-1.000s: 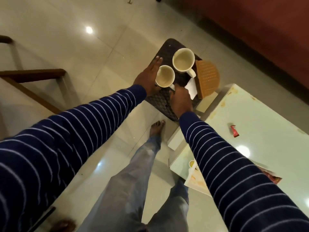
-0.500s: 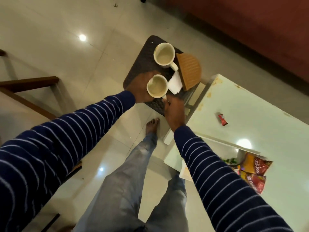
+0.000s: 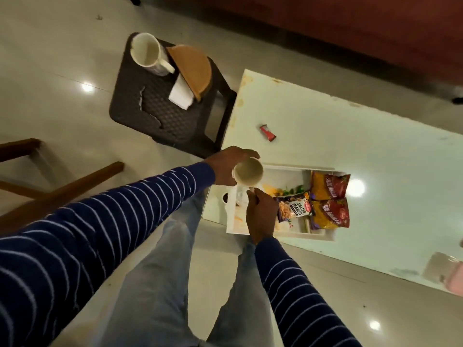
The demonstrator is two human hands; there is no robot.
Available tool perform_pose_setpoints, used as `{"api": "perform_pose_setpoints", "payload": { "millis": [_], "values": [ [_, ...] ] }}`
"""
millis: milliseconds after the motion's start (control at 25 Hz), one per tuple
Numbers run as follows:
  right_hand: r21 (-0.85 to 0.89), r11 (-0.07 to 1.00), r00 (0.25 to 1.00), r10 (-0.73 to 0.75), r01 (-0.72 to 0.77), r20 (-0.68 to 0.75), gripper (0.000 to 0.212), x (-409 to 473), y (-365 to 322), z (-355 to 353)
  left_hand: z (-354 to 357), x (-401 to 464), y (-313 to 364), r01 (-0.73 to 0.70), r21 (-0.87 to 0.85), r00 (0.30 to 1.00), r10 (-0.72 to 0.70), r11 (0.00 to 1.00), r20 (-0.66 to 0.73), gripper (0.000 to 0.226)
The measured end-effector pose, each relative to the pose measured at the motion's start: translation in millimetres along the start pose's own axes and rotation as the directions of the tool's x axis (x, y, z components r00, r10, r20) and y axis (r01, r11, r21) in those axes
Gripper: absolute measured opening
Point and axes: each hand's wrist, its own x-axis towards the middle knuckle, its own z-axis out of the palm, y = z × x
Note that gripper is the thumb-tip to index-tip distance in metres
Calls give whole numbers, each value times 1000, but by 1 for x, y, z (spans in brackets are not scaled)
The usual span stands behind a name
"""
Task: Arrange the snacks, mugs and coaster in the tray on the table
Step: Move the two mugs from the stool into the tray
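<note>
I hold a cream mug upright over the left end of the white tray. My left hand wraps its side and my right hand pinches its handle. In the tray lie a salted peanuts packet and two red-and-yellow snack packets. A second cream mug stands on the dark stool beside a round wooden coaster and a white napkin. A small red wrapped snack lies on the white table.
Wooden chair rails sit at the left. A dark red wall or furniture face runs along the top. A pink object shows at the table's right edge. My legs in jeans stand against the table's near edge.
Both hands lifted the nearer mug off the stool and carried it toward me and right, over the tray. The view shifted so the tray and snack packets show fully.
</note>
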Motion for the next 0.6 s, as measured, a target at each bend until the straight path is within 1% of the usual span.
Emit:
{"api": "perform_pose_setpoints", "payload": {
  "millis": [160, 280, 360, 600],
  "values": [
    [27, 998, 999, 48, -48, -14, 31, 1, 42, 6, 40, 19, 0, 1, 5, 997, -1, 1000, 79, 89],
    [53, 996, 997, 79, -79, -9, 25, 2, 59, 19, 52, 24, -9, 5, 17, 992, -7, 1000, 127, 91],
    [46, 993, 994, 105, -105, -12, 22, 3, 64, 28, 56, 24, -15, 6, 23, 990, -9, 1000, 141, 90],
    [28, 992, 992, 126, -126, -28, 25, 6, 67, 43, 55, 30, -21, -18, 37, 983, 11, 999, 185, 86]
  ]
}}
